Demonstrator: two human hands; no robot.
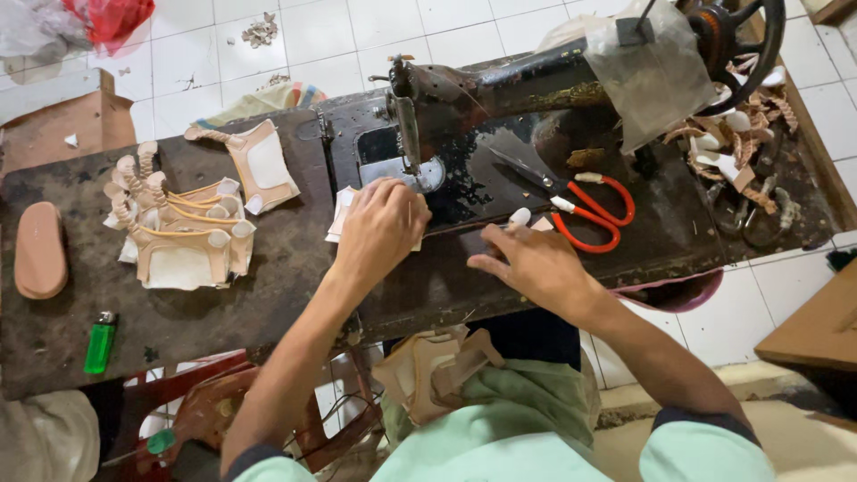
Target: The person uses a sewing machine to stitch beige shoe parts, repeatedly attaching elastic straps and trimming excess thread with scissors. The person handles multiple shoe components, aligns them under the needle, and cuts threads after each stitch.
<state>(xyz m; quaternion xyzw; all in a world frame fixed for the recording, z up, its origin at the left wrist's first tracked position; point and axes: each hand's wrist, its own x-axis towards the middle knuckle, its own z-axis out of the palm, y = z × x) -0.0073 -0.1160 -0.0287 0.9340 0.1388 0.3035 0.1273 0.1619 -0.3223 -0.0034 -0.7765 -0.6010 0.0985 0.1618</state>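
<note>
Left to right: a green lighter [100, 343] and a stack of tan cut pieces [183, 234] lie on the dark tabletop [268, 286], well left of the left hand [379, 228]. This hand lies palm-down, its fingers [406, 201] curled together on a pale cut piece [342, 214] just beside the sewing machine [464, 98] needle. The right hand [528, 263] rests palm-down, fingers together, pinning a second pale piece [520, 217]; red-handled scissors [589, 207] lie just beyond.
</note>
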